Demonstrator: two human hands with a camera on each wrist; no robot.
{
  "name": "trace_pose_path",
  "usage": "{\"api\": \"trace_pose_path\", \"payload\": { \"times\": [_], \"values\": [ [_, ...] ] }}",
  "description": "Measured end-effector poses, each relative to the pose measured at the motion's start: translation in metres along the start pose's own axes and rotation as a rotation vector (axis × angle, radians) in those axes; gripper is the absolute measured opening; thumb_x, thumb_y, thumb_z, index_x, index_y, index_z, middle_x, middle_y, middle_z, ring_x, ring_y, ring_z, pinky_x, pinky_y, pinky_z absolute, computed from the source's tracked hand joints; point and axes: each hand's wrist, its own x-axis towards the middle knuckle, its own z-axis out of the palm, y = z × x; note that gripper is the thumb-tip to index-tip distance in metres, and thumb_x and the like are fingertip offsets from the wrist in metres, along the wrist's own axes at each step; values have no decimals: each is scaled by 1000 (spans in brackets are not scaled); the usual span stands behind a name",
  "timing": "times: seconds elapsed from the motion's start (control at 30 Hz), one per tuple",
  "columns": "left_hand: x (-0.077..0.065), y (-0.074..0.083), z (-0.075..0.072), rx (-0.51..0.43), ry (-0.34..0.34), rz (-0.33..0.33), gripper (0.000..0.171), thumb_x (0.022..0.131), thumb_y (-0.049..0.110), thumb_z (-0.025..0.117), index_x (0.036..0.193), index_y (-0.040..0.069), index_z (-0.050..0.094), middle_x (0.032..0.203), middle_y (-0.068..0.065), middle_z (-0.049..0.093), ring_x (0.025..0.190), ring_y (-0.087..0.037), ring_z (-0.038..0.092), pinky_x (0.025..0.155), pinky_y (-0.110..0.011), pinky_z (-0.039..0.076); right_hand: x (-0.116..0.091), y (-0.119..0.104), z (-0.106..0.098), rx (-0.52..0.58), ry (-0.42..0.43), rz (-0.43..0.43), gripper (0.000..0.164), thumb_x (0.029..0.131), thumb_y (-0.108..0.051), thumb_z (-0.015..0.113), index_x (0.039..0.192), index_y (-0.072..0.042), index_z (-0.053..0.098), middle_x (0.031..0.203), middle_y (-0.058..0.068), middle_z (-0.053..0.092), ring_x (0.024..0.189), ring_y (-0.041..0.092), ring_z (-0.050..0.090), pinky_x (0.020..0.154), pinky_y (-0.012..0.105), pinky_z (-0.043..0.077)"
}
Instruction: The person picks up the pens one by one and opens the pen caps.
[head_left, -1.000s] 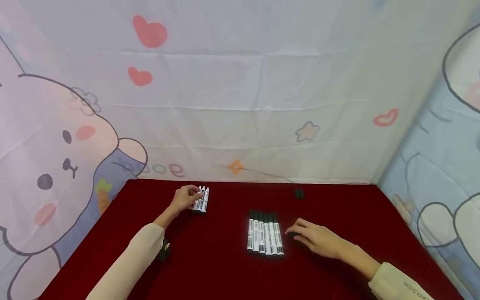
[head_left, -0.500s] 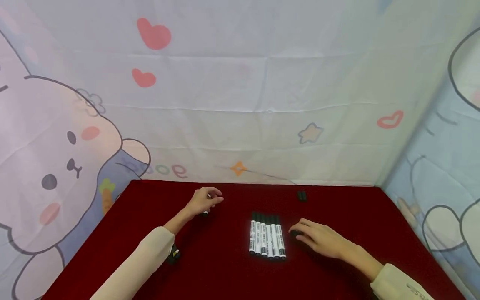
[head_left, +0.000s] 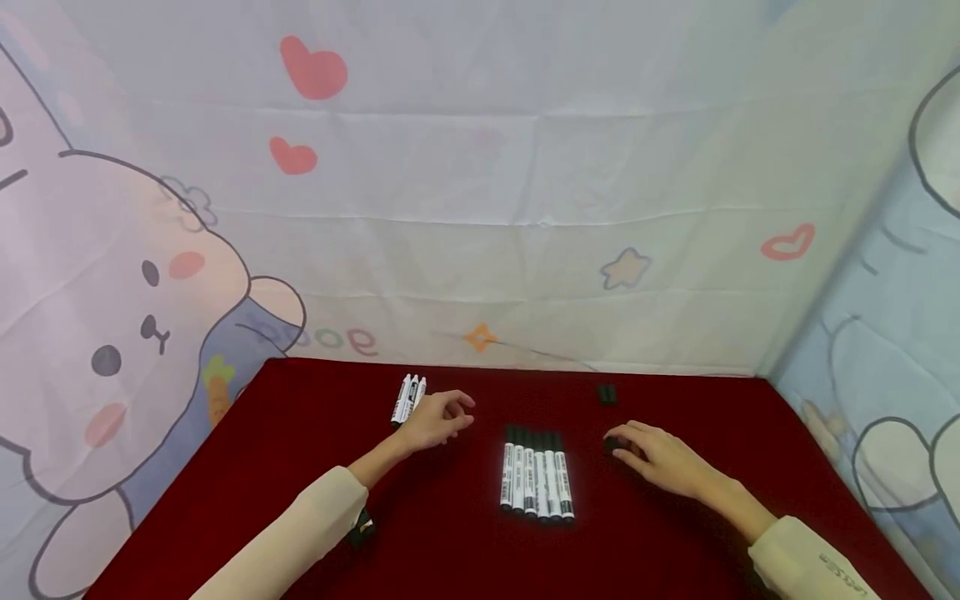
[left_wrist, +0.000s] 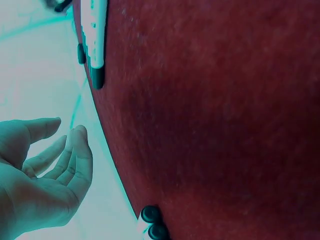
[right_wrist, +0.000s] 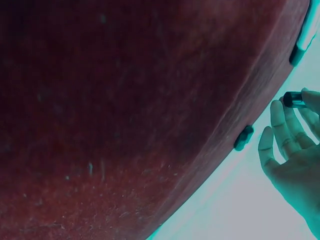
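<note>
Curving loosely over the red surface (head_left: 442, 554) in the head view, the left hand (head_left: 431, 422) has its thumb and fingertips apart. Just beyond its wrist lie three white markers (head_left: 407, 402) side by side, partly covered by the hand. To its right, near the middle of the surface, six black-capped markers (head_left: 530, 482) lie in a close row, caps pointing away from the person. On the other side of that row, the right hand (head_left: 657, 455) pinches a small black piece (head_left: 611, 444). Farther back sits a pair of small black pieces (head_left: 603, 395), and a dark item (head_left: 363, 527) shows beside the left sleeve (head_left: 315, 508), which partly hides it.

In the left wrist view, the left hand shows a clear gap between its thumb and gently bent fingers. White markers with dark ends appear at the top, and two round dark ends at the bottom.

In the right wrist view, the thumb and fingers of the right hand hold the dark piece, its remaining fingers loosely bent. The pair of pieces lies near the surface's edge, and a dark-ended white marker shows at the upper right.
</note>
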Motion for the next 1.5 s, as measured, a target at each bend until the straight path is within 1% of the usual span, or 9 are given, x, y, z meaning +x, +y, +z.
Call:
{"api": "trace_pose_path", "payload": {
  "times": [0.23,0.33,0.47,0.7,0.93,1.1,1.27,1.33,1.5],
  "values": [
    [-6,6,12,10,-46,37,27,99,8,65,122,-7,64,90,-19,71,69,-33,68,51,-20,52,6,18,-4,127,123,47,25,101,-11,65,123,-2,67,106,2,72,87,6,64,71,25,54],
    [-9,8,19,2,-69,49,26,99,7,64,122,-6,64,90,-18,71,69,-33,68,52,-18,51,10,27,-3,180,183,121,26,101,-10,64,124,1,66,105,7,74,84,5,64,70,25,54],
    [-13,9,29,-10,-95,58,26,99,6,64,121,-6,64,89,-17,70,68,-30,67,52,-18,51,17,37,-5,235,221,231,30,102,-13,63,128,4,64,103,14,74,81,5,66,67,23,53],
    [-17,10,45,12,-132,57,26,98,5,64,122,-6,63,91,-16,71,64,-17,65,52,-18,50,29,49,-21,317,228,349,42,105,-18,59,135,11,56,108,26,72,82,20,71,66,23,56],
    [-18,10,53,-10,-150,63,28,98,5,65,123,-6,62,92,-20,72,64,-20,68,53,-18,51,39,54,-31,396,158,478,60,109,-29,51,145,17,41,129,36,61,102,39,69,78,35,60],
    [-19,11,54,-21,-173,56,30,97,6,66,125,-6,62,93,-19,72,63,-15,66,52,-18,51,51,55,-26,442,147,550,60,110,-30,47,146,18,39,135,38,56,112,43,65,84,38,59],
    [-22,12,53,-43,-187,33,32,98,9,66,125,-6,61,92,-19,72,61,-14,63,50,-19,50,63,57,-11,444,151,585,59,109,-30,50,144,17,43,131,36,60,115,44,64,94,48,57],
    [-22,13,53,-51,-192,27,33,98,11,67,125,-7,61,92,-19,72,60,-14,63,50,-19,50,65,58,-7,437,154,602,57,108,-29,53,141,16,46,126,34,64,111,43,66,92,48,57],
    [-16,18,59,-45,-193,8,38,95,19,72,123,-5,61,89,-14,72,59,-12,61,49,-19,48,66,60,-1,410,173,645,51,105,-24,58,134,18,53,113,31,70,99,40,70,79,39,59]
  ]
}}
